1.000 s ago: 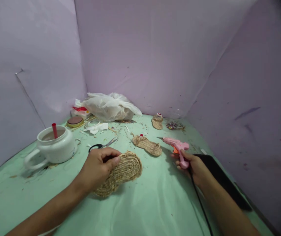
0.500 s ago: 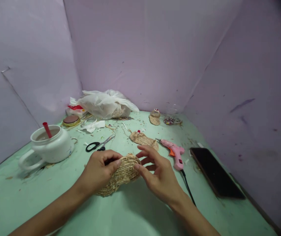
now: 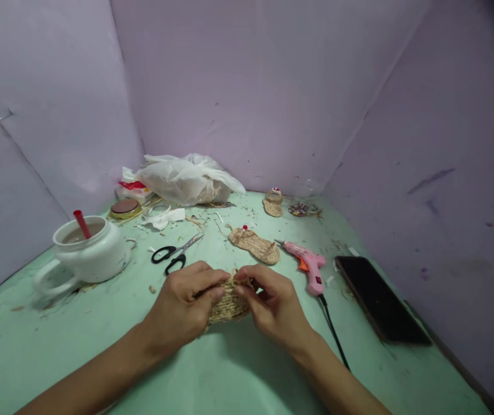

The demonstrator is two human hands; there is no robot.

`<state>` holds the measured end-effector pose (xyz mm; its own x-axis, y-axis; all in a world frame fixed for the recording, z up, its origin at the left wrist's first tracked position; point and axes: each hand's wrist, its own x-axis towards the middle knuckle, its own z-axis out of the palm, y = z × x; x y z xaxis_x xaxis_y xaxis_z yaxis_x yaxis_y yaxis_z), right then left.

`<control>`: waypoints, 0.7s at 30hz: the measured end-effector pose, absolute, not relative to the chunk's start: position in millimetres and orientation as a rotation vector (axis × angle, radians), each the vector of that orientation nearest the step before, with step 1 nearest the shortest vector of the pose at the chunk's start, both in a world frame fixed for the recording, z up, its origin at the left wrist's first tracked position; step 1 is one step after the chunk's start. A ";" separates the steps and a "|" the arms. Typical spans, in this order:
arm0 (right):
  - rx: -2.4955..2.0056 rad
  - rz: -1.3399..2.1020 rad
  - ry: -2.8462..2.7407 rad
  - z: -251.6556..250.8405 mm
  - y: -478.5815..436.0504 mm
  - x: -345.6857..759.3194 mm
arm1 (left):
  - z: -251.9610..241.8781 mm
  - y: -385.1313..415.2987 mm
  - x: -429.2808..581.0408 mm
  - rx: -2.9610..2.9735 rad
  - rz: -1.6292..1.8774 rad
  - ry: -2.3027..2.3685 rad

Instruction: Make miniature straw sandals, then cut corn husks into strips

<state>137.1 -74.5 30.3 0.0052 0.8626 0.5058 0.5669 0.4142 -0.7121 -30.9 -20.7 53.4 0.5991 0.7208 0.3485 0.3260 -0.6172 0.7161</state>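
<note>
Between my hands is a sole-shaped piece of coiled straw rope (image 3: 229, 306), held just over the table. My left hand (image 3: 188, 301) grips its left side, thumb on the near face, and covers much of that end. At the upper right edge, my right hand (image 3: 270, 300) pinches the piece between thumb and fingers. Just beyond lies a similar woven straw sole (image 3: 254, 245) with a red pin head on it. A pink glue gun (image 3: 309, 265) rests to the right of that sole, and black-handled scissors (image 3: 175, 253) lie open to the left.
A white mug (image 3: 93, 259) with a red stick stands at the left. A black phone (image 3: 380, 300) lies at the right. Farther back are a plastic bag (image 3: 190, 181), a small straw slipper (image 3: 272, 203) and a bead container (image 3: 302, 208). Straw scraps litter the green table (image 3: 112, 340).
My right hand has closed from a loose, spread pose into a pinch on the straw piece's upper edge. The piece has turned, and less of its left end shows.
</note>
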 end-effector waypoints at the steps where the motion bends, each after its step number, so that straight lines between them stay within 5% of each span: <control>1: -1.260 0.364 -1.680 29.8 -73.8 137.3 | 53.2 -20.7 -30.3 2.221 0.844 0.839; 21: -1.238 0.361 -1.737 33.4 -76.8 138.6 | 48.8 -24.9 -29.2 2.252 0.884 0.830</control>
<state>138.6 -76.8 33.4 -0.0477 0.8545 0.5173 0.5778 0.4461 -0.6835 -29.2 -24.9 48.8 0.5881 0.7144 0.3792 0.3335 -0.6414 0.6909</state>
